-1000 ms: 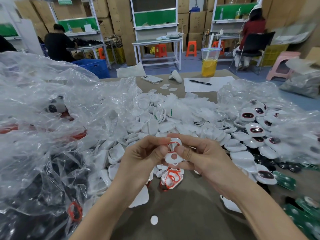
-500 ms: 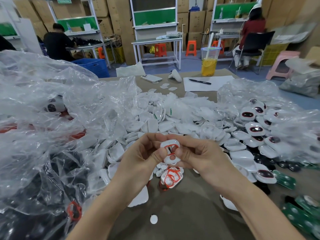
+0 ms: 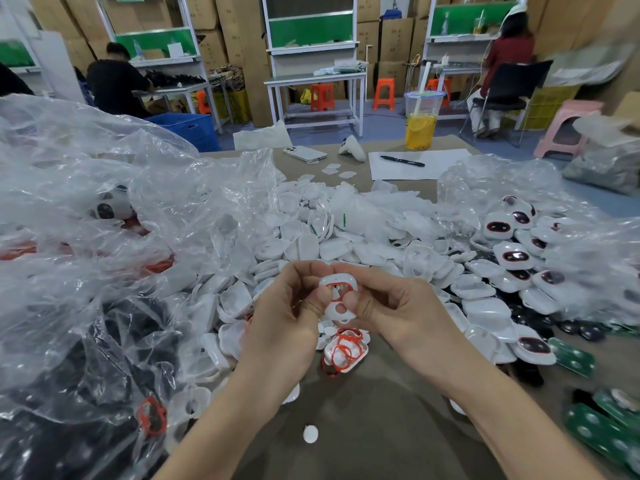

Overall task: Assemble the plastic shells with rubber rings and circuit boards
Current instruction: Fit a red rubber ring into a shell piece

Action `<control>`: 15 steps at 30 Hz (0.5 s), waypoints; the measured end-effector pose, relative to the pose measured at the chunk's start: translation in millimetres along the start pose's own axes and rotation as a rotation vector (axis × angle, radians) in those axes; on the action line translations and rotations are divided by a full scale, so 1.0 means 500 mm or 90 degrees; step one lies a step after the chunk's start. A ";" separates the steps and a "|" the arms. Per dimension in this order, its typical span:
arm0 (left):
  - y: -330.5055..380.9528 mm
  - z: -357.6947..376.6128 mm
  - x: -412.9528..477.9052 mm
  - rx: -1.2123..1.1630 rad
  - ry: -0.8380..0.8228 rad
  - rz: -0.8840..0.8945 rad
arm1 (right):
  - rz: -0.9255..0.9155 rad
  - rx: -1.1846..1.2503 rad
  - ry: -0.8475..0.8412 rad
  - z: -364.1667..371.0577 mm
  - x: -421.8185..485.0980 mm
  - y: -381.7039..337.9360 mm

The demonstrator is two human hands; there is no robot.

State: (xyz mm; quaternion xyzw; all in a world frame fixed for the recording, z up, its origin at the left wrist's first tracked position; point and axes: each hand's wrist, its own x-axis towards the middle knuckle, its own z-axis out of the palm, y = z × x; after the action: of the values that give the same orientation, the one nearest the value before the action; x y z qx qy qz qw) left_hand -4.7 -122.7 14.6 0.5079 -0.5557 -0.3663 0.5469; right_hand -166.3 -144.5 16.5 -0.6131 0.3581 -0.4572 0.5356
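Plastic shell (image 3: 333, 310), glossy white, thin red ring (image 3: 341, 285) seemingly seated, pinched by left hand (image 3: 287, 317), right hand (image 3: 398, 306)

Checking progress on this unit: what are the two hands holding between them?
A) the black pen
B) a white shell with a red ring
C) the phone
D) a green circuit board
B: the left hand and right hand both pinch a white shell with a red ring on it.
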 end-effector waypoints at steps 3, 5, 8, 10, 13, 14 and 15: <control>0.001 0.000 -0.001 0.016 0.012 0.000 | -0.017 -0.048 0.022 0.004 0.003 0.003; 0.005 -0.001 -0.002 0.022 0.005 0.008 | -0.032 -0.077 0.036 0.003 0.003 0.002; 0.014 0.001 -0.006 -0.002 -0.012 0.023 | -0.037 -0.066 0.043 -0.001 0.001 0.000; 0.019 0.001 -0.006 -0.018 -0.012 0.024 | -0.036 -0.052 0.037 -0.001 0.001 -0.002; 0.019 -0.001 -0.006 -0.018 -0.011 0.028 | -0.038 -0.071 0.028 0.001 0.001 -0.004; 0.018 -0.001 -0.005 -0.019 -0.010 0.030 | -0.038 -0.072 0.028 0.001 0.001 -0.005; 0.018 -0.001 -0.006 -0.019 -0.009 0.033 | -0.037 -0.069 0.030 0.002 0.000 -0.006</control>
State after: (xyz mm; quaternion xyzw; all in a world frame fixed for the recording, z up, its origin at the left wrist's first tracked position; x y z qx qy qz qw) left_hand -5.9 -118.0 22.6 0.4826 -0.5672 -0.3639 0.5595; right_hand -165.6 -143.8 19.3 -0.6406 0.3770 -0.4664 0.4795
